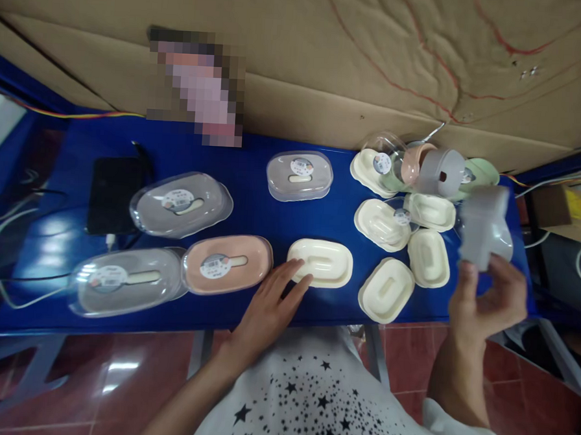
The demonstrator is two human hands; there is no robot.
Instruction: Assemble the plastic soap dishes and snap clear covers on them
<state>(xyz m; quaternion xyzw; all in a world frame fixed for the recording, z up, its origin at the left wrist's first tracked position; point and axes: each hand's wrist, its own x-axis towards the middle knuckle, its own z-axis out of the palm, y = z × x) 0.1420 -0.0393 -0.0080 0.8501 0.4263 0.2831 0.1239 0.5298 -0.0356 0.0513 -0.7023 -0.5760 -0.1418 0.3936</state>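
My left hand [275, 301] lies with outstretched fingers touching the left end of a cream plastic base [336, 266], an oval shallow dish with a raised middle. My right hand [491, 299], raised at the right, pinches a grey plastic piece [482, 221] between thumb and fingers; motion blurs its shape. More cream bases [386, 291] lie between the hands, some upside down or tilted differently. Left of my left hand sits a pink oval box [227, 266] with a clear lid and a round label. Grey lidded boxes [181, 205] of the same kind are around it.
Another grey box [300, 174] stands at the back middle. Clear lids, pink and grey pieces [441, 172] and a green piece [482, 175] pile up at back right. A black phone-like device [115, 195] with a cable lies left. Brown paper [298, 62] covers the back.
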